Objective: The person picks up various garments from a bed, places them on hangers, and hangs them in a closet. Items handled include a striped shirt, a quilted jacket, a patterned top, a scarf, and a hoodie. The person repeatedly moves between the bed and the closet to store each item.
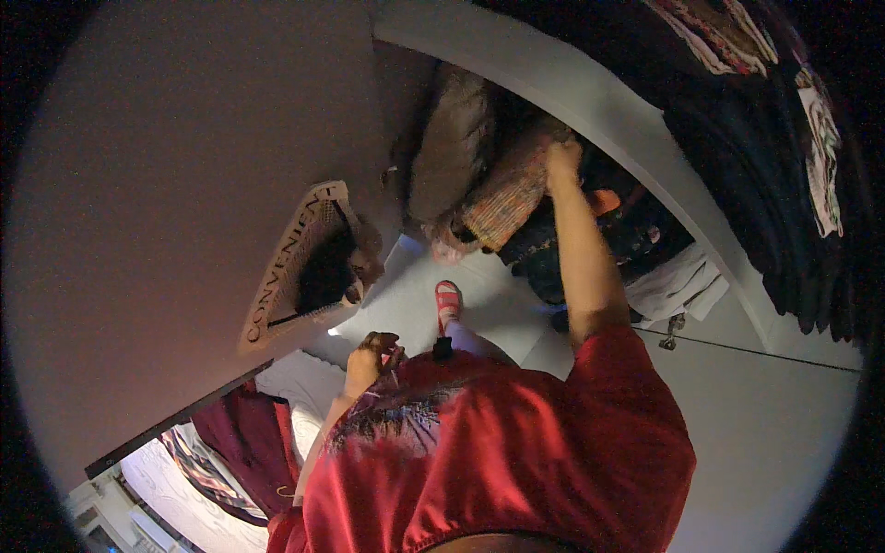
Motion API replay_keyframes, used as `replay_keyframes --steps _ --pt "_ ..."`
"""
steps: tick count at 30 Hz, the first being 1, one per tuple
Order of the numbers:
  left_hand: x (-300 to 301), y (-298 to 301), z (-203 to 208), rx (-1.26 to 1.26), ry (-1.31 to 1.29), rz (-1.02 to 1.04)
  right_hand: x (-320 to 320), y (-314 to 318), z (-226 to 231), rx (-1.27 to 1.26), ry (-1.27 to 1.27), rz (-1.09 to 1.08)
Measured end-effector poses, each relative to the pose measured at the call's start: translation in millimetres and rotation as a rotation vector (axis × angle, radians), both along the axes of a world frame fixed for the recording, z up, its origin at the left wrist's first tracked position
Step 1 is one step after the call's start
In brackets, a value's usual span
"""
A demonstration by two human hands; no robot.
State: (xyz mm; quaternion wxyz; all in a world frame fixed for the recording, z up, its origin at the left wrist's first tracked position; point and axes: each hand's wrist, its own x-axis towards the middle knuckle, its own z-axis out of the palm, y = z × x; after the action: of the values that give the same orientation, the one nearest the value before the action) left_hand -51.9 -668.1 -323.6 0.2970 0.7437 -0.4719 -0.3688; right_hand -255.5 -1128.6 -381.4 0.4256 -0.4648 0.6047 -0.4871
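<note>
My right hand [562, 164] reaches up and forward into a wardrobe. Its fingers are closed at the top of a hanging orange-brown knit garment [512, 189]. Just left of that hangs a bulky grey-brown garment [452, 143]. Dark clothes [572, 244], with a small orange patch among them, lie right of my right forearm. Low in front of my red top, my left hand [367, 361] has its fingers curled in. Whatever it may hold is too dark to make out.
A beige paper bag [286, 276] with an open dark mouth leans at the left panel [203, 175]. Dark trousers [747, 194] hang at the right. White cloth [678, 281] lies below them, near metal clips [673, 332]. Lower left, a maroon garment [244, 442] lies on a white bed.
</note>
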Motion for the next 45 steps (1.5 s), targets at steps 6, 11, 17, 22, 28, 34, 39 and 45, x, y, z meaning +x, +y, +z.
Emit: replay_keyframes --steps 6,11,17,22,28,34,39,45 --pt "-1 -1 -8 -0.062 0.026 -0.019 -14 -28 103 -0.201 -0.182 -0.114" --pt "-6 -11 -3 -0.014 0.004 -0.035 -11 -48 103 -0.196 -0.165 -0.117" --pt "-12 -8 -14 -0.014 -0.016 -0.016 -5 -53 65 -0.109 -0.036 -0.105" --pt "-14 -1 -18 0.007 -0.009 0.047 -37 -41 90 -0.085 -0.094 -0.031" --pt "-13 9 -28 0.046 0.024 0.06 -52 -43 93 -0.094 -0.054 -0.075" --pt "-10 -5 -26 -0.024 -0.001 -0.033 -51 -36 81 -0.116 0.315 -0.164" --pt "-14 -1 -44 -0.038 0.015 -0.001 -14 67 111 -0.663 1.151 0.099" --pt "-28 -10 -48 0.039 -0.022 -0.004 50 5 7 -0.714 1.45 0.607"
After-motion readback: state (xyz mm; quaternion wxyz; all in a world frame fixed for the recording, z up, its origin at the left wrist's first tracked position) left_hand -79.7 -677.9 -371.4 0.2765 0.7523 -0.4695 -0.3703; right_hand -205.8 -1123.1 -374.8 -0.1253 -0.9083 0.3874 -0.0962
